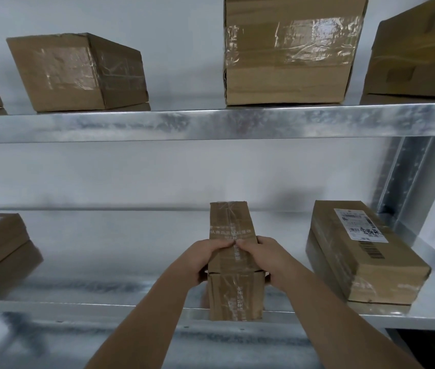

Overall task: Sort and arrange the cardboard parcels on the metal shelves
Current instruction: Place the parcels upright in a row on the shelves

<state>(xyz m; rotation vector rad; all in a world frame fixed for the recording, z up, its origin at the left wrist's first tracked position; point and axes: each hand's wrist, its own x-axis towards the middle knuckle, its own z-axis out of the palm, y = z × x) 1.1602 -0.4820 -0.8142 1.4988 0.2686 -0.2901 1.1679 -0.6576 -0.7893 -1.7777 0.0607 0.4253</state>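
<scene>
Parcel in hand: I have a narrow taped parcel (233,259) on the lower shelf (131,306), its near end overhanging the front edge, far end pointing at the wall.
Left hand: my left hand (207,258) wraps the parcel's left side, thumb on top.
Right hand: my right hand (262,258) wraps the right side, thumb tips nearly meeting the left at the tape seam.
Weight: I judge it light, since a thumb-and-finger hold seems enough.
Surface: glossy tape runs lengthwise; likely slick, so I favour bare cardboard edges.
Stiffness: walls look slightly creased; I would squeeze gently.
Neighbour: a labelled parcel (362,251) lies near on the right, apart.
</scene>
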